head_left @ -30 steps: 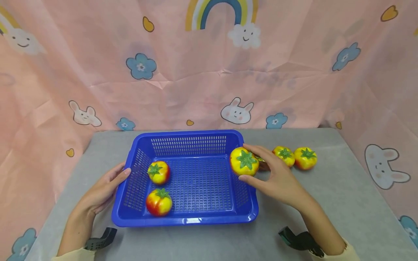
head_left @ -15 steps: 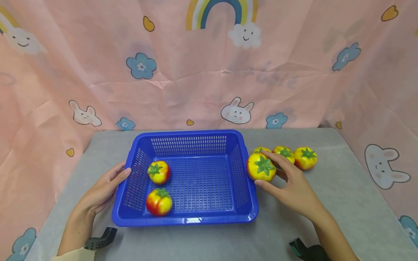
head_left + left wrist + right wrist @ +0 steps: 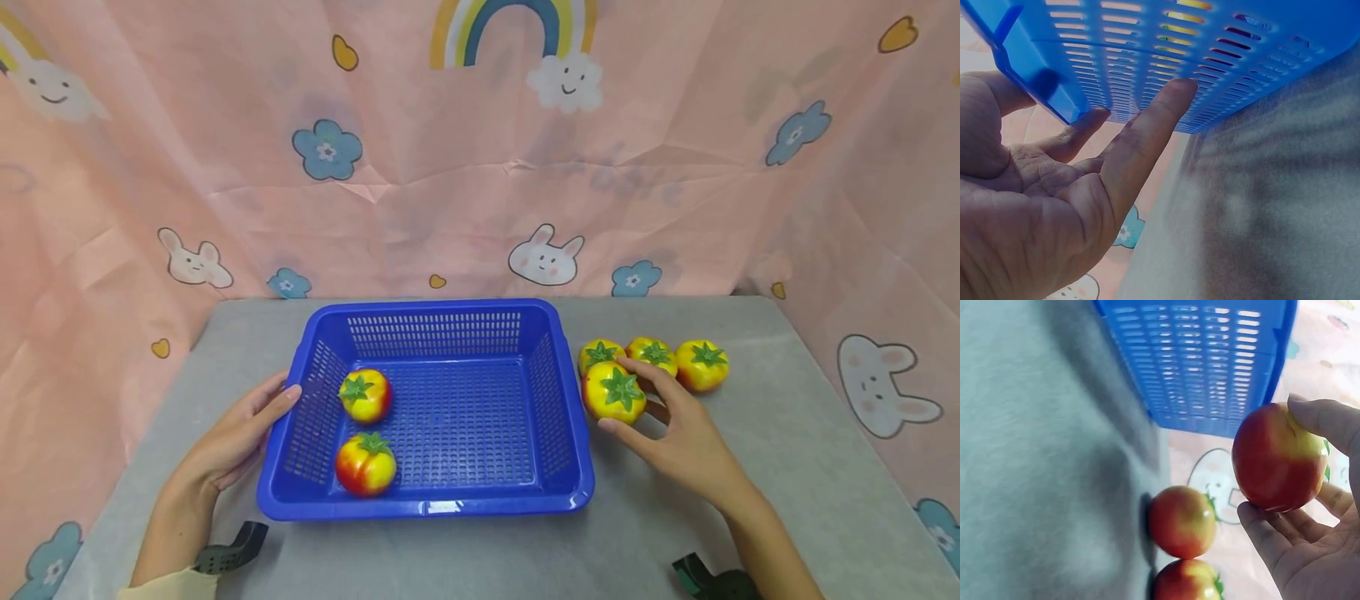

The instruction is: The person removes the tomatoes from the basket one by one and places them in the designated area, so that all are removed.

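Fruit [image 3: 613, 392] in right hand [image 3: 681, 442], left hand [image 3: 238, 432] on basket [image 3: 435, 507]

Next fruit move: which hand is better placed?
Right, I'd say: the right hand holds a fruit outside the basket, near three others; the left hand holds the basket's opposite side.

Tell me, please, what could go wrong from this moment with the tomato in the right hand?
The held tomato may slip, since the right hand holds it off the table between thumb and fingers.
It is close to the row of three tomatoes; a bump might set them rolling.
The two tomatoes inside the blue plastic basket have free space beside them, so they could roll if the left hand at its side tilts it.
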Motion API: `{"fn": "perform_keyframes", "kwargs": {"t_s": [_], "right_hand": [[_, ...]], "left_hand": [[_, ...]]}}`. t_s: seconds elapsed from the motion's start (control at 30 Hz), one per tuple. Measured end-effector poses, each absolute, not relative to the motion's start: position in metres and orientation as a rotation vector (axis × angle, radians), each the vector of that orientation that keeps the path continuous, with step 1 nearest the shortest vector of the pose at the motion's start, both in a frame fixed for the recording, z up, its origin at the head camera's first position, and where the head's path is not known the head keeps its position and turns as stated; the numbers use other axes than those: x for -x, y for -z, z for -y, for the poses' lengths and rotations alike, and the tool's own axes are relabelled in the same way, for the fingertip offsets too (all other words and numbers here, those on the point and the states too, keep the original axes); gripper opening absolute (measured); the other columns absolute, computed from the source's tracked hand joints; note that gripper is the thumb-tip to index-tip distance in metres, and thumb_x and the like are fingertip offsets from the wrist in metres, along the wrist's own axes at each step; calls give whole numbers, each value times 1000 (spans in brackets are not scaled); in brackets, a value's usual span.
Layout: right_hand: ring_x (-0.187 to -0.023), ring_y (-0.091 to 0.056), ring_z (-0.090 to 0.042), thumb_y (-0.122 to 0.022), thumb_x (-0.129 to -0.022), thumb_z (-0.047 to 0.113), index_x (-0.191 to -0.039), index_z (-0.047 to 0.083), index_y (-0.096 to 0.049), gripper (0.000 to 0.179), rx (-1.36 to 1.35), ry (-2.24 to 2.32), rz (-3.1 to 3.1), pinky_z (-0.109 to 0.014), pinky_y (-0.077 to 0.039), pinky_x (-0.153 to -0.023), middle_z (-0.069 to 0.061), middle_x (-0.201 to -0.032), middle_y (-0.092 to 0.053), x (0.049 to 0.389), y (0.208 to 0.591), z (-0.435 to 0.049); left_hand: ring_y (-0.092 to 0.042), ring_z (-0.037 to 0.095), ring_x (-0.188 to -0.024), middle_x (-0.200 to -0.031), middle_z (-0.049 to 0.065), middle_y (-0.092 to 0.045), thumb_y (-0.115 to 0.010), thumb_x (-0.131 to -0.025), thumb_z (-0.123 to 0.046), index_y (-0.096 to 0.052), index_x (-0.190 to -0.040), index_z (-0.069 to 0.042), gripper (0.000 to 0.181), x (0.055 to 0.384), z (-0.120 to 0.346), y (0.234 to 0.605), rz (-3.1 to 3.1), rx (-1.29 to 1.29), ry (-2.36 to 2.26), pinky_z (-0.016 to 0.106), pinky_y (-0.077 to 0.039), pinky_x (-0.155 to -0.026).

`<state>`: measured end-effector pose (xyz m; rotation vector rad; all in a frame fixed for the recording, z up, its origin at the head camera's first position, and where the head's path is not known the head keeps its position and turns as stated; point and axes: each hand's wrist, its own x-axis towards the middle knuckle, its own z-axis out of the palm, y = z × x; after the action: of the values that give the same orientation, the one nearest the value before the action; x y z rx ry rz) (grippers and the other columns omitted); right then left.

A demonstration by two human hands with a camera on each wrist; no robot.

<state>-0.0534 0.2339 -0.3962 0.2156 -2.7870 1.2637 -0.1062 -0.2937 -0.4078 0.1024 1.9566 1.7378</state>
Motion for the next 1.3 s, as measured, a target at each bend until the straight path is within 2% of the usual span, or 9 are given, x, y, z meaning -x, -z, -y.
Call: {"fn": "perform_keyframes", "kwargs": {"t_s": [0.3, 0.53, 0.8, 1.07, 1.3], "right_hand": [[-136, -55, -40, -87, -90, 22, -153, 11, -50, 73, -248, -1237, 2789, -63, -55, -103, -17, -155, -54, 57, 411, -241], [-132, -56, -40, -87, -89, 23, -150, 10, -50, 72, -266, -1223, 2835, -65, -57, -102, -17, -151, -56, 59, 418, -246], [-130, -57, -41, -89, -88, 24, -148, 7, -50, 74, -242, -1209, 2870, -64, -58, -100, -20, -146, -57, 61, 425, -253], [-128, -61, -39, -90, -87, 30, -147, 5, -51, 76, -237, -1165, 2899, -60, -59, -100, -20, -143, -60, 64, 430, -256], [-125, -63, -38, -91, -86, 26, -145, 5, -53, 74, -270, -1173, 2878, -60, -58, -100, -18, -140, -63, 63, 432, -257]], "left_hand": [[-75, 18, -113, -140, 9, -62, -40, -116, -37, -8, -169, -6, 70, 105, 293, 407, -1991, -86, -1716, 47, -65, -93], [-76, 18, -112, -134, 1, -65, -39, -116, -35, -8, -169, -5, 69, 105, 294, 407, -1965, -89, -1746, 46, -66, -93], [-75, 18, -112, -143, 14, -59, -41, -115, -37, -10, -169, -6, 70, 105, 292, 407, -2017, -70, -1711, 47, -66, -93], [-75, 17, -112, -136, 4, -63, -41, -115, -37, -9, -169, -5, 69, 105, 294, 407, -1990, -81, -1722, 46, -66, -93], [-75, 18, -113, -133, 0, -65, -39, -116, -34, -7, -168, -3, 68, 106, 294, 408, -1949, -122, -1747, 45, -66, -93]]}}
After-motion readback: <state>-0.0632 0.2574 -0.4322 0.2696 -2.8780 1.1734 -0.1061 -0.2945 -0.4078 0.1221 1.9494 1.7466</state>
